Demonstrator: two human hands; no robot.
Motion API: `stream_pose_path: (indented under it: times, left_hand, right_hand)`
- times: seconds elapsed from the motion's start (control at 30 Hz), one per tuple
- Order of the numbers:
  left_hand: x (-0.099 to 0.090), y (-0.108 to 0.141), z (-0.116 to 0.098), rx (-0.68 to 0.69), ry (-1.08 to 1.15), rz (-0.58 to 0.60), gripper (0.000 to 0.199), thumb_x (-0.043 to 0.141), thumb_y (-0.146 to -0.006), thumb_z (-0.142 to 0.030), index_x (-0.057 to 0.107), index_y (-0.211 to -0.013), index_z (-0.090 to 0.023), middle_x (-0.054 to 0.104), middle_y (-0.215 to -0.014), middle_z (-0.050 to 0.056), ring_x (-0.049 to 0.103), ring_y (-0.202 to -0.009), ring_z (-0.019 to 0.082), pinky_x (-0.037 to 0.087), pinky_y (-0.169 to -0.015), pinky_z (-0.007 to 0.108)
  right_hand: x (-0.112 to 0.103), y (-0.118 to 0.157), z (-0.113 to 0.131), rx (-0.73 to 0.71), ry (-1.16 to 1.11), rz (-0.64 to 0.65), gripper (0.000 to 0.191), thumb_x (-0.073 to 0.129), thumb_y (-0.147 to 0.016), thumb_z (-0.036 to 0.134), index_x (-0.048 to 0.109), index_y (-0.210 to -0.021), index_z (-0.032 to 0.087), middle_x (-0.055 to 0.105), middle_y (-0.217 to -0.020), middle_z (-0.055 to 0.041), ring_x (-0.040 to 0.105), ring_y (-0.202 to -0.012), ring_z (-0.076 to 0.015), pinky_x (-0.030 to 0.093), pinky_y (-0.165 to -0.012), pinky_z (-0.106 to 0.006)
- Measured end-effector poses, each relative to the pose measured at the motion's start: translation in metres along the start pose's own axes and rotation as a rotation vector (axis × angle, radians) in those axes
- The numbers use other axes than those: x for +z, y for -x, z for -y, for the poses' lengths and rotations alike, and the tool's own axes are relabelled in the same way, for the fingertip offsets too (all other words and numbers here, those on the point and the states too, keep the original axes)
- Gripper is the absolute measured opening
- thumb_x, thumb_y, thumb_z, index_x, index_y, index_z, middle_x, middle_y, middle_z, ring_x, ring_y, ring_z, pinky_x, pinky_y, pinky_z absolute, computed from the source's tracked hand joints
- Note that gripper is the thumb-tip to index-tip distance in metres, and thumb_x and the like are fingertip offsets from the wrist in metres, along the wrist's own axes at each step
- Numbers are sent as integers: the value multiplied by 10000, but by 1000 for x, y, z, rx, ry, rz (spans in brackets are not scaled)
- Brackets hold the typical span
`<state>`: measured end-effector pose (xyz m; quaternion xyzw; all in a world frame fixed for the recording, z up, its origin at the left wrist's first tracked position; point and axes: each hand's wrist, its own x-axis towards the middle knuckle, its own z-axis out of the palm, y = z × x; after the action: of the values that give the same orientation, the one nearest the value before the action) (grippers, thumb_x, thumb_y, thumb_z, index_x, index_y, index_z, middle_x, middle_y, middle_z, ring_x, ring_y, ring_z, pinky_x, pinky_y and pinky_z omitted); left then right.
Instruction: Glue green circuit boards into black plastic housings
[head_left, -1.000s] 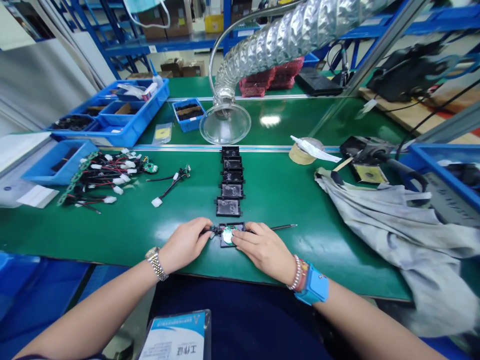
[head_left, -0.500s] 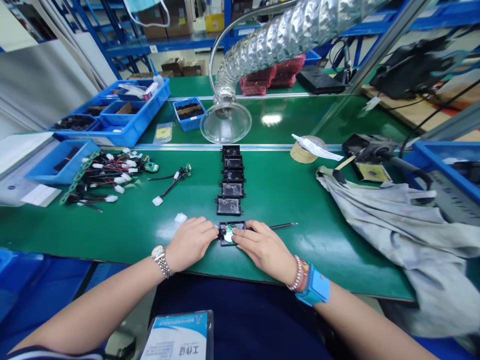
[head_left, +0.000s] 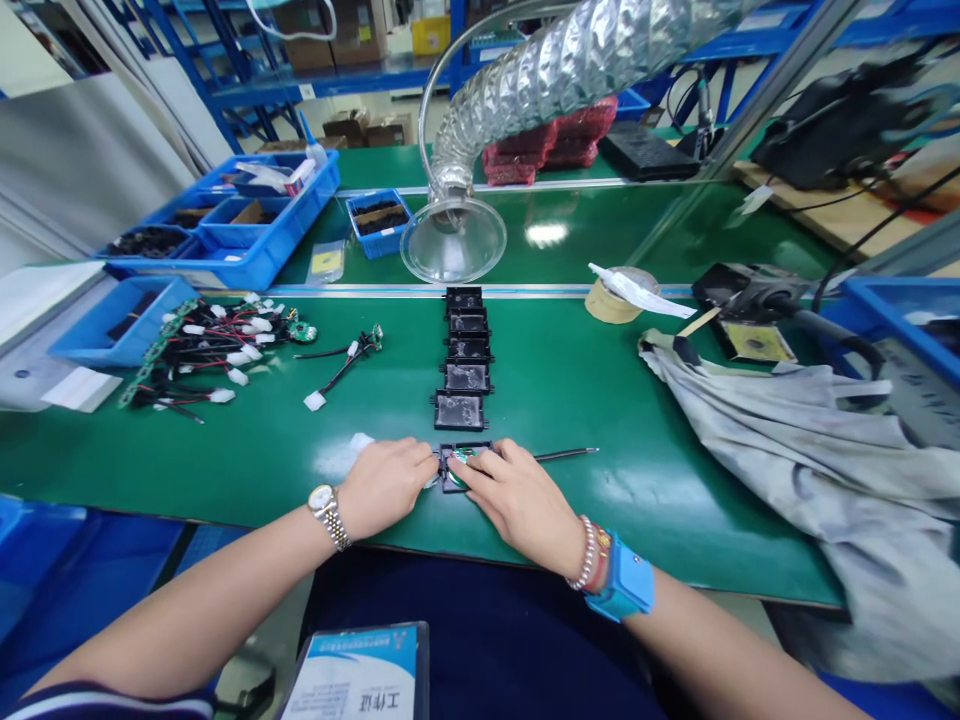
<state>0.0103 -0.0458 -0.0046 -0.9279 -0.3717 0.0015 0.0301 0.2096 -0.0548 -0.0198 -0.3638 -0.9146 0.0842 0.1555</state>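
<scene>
A small black plastic case (head_left: 444, 485) lies near the front edge of the bench, with a green circuit board (head_left: 459, 456) inside it. My right hand (head_left: 521, 497) presses its fingertips onto the board, covering much of it. At the case's left end my left hand (head_left: 390, 487) is closed, its fingers pinched on the cable there, which they mostly hide. A white connector (head_left: 361, 440) shows just behind that hand. From under my right hand a black wire (head_left: 566, 454) with a bare tip points right. Several more black cases (head_left: 460, 411) stand in a column behind.
Left lie a heap of wired boards (head_left: 232, 350) and a separate wired board (head_left: 349, 360). Blue bins (head_left: 300, 240) stand behind them. A clear fume hood (head_left: 454, 245) hangs beyond the cases. Right are a tape roll (head_left: 613, 303), a grey cloth (head_left: 750, 430) and a blue bin (head_left: 915, 330).
My right fingers have shifted slightly left and cover more of the board. My left hand has stayed by the case's left end, its fingertips a little lower.
</scene>
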Motion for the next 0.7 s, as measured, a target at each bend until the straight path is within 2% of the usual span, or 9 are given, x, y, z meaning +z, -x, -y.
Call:
stream_pose_path:
  times: [0.13, 0.27, 0.43, 0.6, 0.7]
  left_hand:
    - [-4, -3, -7, 21, -38, 37, 162, 431, -800, -91, 567, -724, -136, 555, -694, 57, 513, -656, 181, 389, -517, 270]
    - [2, 3, 2, -53, 82, 28, 136, 444, -833, -160, 577, -801, -155, 574, -752, 43, 527, -683, 171, 423, -577, 273]
    - [16, 11, 15, -80, 245, -69, 230, 364, -880, -193, 586, -824, -170, 589, -776, 34, 534, -713, 149, 431, -645, 259]
    - [24, 8, 13, -56, 278, -173, 268, 346, -881, -192, 596, -792, -161, 589, -769, 47, 525, -691, 148, 420, -618, 253]
    - [23, 5, 11, -26, 250, -187, 269, 344, -873, -175, 597, -781, -158, 583, -750, 48, 518, -669, 148, 412, -597, 253]
  right_hand:
    - [-1, -4, 6, 34, 34, 44, 310, 475, -840, 179, 543, -1142, 170, 540, -841, -84, 396, -728, -194, 372, -624, -323]
    - [3, -1, 2, 37, -38, 12, 306, 496, -832, 187, 535, -1135, 159, 535, -874, -84, 401, -771, -201, 394, -679, -335]
    - [10, 1, -4, 28, -126, -30, 341, 499, -832, 185, 490, -1165, 111, 533, -877, -92, 403, -800, -208, 416, -732, -354]
    - [10, 1, -3, 32, -149, -47, 320, 477, -837, 173, 496, -1152, 117, 535, -874, -94, 406, -786, -205, 426, -730, -359]
    - [9, 1, -2, 31, -149, -48, 312, 483, -831, 163, 505, -1139, 116, 536, -864, -91, 406, -780, -202, 426, -723, -347]
